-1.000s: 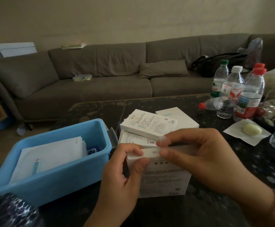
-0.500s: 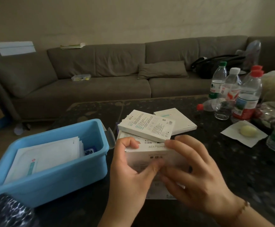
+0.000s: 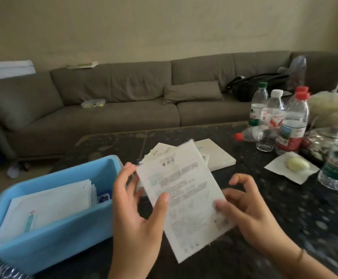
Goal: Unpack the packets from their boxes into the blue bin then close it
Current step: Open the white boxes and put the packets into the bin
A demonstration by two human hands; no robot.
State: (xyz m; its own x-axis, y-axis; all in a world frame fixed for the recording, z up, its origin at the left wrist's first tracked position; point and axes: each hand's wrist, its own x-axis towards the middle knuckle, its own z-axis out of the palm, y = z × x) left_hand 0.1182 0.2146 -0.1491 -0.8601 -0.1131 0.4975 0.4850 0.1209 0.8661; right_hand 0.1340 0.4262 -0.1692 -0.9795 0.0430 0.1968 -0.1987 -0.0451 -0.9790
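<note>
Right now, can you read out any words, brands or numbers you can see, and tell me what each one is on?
None can be read.
White box gripped by the left hand and right hand: printed lines, motion-blurred.
Bottle labels: red, white and green graphics, text too small.
Packets in the blue bin: small marks, unreadable.
Boxes on the table: print too small.

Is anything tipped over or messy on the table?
Yes. One red-capped bottle lies on its side beside the upright bottles, and a pale peeled-looking food item sits on a napkin.
</note>
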